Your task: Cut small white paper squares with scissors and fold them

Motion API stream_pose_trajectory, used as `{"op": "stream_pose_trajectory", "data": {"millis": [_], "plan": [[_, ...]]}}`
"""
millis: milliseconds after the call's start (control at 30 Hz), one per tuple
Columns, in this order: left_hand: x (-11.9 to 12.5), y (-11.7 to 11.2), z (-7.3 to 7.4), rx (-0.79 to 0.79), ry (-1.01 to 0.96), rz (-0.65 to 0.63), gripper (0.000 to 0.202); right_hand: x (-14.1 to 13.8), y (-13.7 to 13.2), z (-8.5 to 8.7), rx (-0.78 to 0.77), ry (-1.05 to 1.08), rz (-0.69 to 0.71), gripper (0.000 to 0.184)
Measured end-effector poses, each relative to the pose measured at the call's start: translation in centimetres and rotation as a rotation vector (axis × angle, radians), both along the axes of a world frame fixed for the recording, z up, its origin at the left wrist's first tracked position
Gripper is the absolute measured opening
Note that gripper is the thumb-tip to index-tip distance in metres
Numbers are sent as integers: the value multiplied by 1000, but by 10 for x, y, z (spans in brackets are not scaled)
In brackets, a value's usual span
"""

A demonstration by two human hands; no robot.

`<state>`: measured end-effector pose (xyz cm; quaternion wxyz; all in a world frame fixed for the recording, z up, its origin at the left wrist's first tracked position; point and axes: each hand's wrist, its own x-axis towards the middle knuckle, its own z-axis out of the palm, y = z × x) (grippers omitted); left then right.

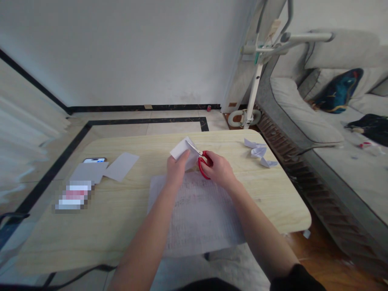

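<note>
My left hand point(177, 167) pinches a small white piece of paper point(181, 148) between thumb and fingers, just above the table. In my right hand point(221, 169) is a pair of scissors point(203, 166) with red handles, my fingers through the loops. The metal blades point up and left and lie across the paper's right side. Whether the blades are fully closed is hard to make out. Below both hands a large printed sheet point(203, 214) lies at the table's near edge, partly covered by my forearms.
On the light wooden table point(127, 214), white paper pieces point(123, 166) lie at the left by a phone point(95, 160) and a blurred-out item point(75, 196). Crumpled paper scraps point(258, 152) are at the right. Beyond stand a grey sofa point(303, 101) and a white metal frame point(254, 89).
</note>
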<state>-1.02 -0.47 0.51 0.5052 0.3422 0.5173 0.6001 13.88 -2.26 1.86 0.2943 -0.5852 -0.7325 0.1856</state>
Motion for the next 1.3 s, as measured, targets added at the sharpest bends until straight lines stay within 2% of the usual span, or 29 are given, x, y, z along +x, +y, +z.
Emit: {"op": "stream_pose_trajectory", "data": {"millis": [467, 800, 1100, 1300], "plan": [[1, -1, 2, -18, 33, 10, 40, 0, 1, -4, 42, -46, -49, 31], [4, -1, 2, -34, 135, 1, 36, -1, 1, -3, 74, -36, -80, 36], [1, 0, 2, -22, 21, 0, 42, -1, 0, -3, 67, -35, -66, 35], [1, 1, 0, -3, 23, 30, 43, -1, 0, -3, 61, -32, -54, 34]]}}
